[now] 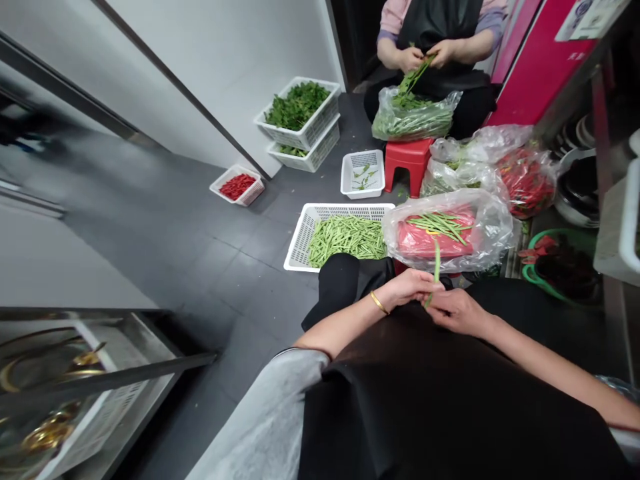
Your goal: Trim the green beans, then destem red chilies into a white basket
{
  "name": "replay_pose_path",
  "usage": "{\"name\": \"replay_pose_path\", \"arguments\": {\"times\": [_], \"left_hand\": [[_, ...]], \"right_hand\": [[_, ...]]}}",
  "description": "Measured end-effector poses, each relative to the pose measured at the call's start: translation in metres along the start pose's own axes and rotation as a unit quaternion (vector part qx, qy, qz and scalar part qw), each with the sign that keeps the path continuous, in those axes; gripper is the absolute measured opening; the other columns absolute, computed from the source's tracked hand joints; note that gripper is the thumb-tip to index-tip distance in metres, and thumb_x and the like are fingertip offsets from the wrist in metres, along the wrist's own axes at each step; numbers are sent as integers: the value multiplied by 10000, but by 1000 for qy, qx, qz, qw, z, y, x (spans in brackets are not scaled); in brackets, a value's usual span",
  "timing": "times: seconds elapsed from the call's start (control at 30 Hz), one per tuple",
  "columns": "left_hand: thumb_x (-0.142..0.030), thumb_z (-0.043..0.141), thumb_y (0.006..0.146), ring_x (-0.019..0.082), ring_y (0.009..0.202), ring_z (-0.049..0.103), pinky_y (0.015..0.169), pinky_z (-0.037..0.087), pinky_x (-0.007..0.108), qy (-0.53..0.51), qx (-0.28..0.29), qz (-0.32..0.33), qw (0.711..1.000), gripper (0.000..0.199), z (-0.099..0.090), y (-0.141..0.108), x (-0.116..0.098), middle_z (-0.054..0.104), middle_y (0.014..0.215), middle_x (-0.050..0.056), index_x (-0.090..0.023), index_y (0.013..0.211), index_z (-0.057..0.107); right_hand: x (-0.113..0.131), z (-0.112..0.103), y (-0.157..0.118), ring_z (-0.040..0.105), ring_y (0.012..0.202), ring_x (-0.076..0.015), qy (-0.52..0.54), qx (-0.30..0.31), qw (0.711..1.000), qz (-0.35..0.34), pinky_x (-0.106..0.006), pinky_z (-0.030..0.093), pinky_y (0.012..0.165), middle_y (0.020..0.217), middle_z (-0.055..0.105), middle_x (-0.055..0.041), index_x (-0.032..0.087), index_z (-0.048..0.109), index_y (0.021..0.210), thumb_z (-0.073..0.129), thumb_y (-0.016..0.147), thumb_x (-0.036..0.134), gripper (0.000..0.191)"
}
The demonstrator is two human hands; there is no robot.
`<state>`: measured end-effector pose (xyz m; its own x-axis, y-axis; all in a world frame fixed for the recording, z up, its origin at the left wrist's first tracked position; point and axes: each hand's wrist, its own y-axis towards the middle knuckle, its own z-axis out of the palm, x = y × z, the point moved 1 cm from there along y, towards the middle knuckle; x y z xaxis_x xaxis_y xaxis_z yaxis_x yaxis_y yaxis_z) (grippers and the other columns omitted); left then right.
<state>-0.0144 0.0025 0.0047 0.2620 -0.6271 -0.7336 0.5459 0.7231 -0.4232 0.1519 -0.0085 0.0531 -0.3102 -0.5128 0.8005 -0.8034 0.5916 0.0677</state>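
A green bean (437, 261) stands upright between my two hands, above my lap. My left hand (413, 285), with a gold bangle at the wrist, is closed around it. The fingers of my right hand (456, 309) pinch its lower end, close against the left fingertips. Just beyond them, a clear plastic bag (493, 247) lies open on a red surface, with several long beans (443, 225) on top. Left of the bag, a white basket (300, 243) holds a heap of short bean pieces (347, 239).
Opposite me a co-worker's hands (425, 57) hold leafy stems over a bag on a red stool (407, 163). White baskets hold greens (297, 105), red peppers (237, 187) and a few leaves (364, 177). A green basin (543, 285) stands right; a metal shelf (190, 363) is at lower left.
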Motion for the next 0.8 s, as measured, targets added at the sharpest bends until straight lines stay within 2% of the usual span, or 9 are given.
{"name": "replay_pose_path", "arguments": {"times": [0.07,0.13,0.17,0.3,0.4,0.57,0.67,0.73,0.8], "left_hand": [[-406,872,589,61,420,484,421,356,191,48,55,-11,997,419,0,-8,-7,597,559,11,-80,792,705],[-435,855,604,54,403,456,398,320,190,65,69,-8,996,418,-3,-16,-16,585,553,7,-91,797,717],[-445,848,611,55,409,456,396,316,189,65,69,-7,995,420,-5,-19,-20,584,560,8,-96,808,723],[-459,832,623,65,430,451,395,318,192,53,103,-16,993,447,-5,-22,-26,549,563,4,-99,871,739],[-478,789,674,59,401,399,365,278,194,4,110,-10,994,425,3,-18,-21,493,537,-11,-89,827,715],[-440,787,685,67,409,436,398,358,197,-31,-4,2,999,382,7,-14,-13,512,543,-13,-97,759,634],[-464,760,715,105,513,553,496,467,234,-28,-89,60,994,386,3,-11,-14,603,666,28,-127,754,576],[-480,734,745,71,485,497,487,430,205,-20,-158,124,979,385,1,-6,-16,574,652,-10,-152,746,532],[-478,744,737,47,447,409,465,362,185,28,-172,160,972,385,0,-1,-16,510,589,-51,-159,740,527]], "right_hand": [[-3,-4,-5,559,527,-138,92,85,990,63,-261,428,550,569,593,-22,192,609,635,470,921,416,389],[-12,-15,-13,557,488,-126,160,168,961,148,-240,417,504,553,600,-3,175,673,740,545,884,454,339],[-18,-21,-17,564,487,-124,177,174,951,185,-231,413,490,569,614,3,168,697,825,612,841,470,314],[-29,-29,-11,541,472,-107,257,-21,940,223,-218,389,445,654,628,17,161,636,1108,708,751,536,523],[-31,-11,12,470,413,-103,304,-127,926,182,-234,379,427,587,588,24,173,593,971,602,825,583,435],[-51,-3,35,642,750,-224,-3,-271,941,203,-324,500,679,777,663,-98,210,549,809,519,883,499,300],[-61,-5,30,645,692,-223,-33,-194,948,251,-323,488,660,691,648,-62,212,536,773,528,873,443,252],[-58,2,26,595,523,-183,58,-92,959,262,-290,457,557,570,596,9,213,542,805,528,876,463,260],[-48,11,24,559,453,-162,116,-24,961,250,-266,425,507,525,566,40,212,544,812,527,883,487,284]]}}
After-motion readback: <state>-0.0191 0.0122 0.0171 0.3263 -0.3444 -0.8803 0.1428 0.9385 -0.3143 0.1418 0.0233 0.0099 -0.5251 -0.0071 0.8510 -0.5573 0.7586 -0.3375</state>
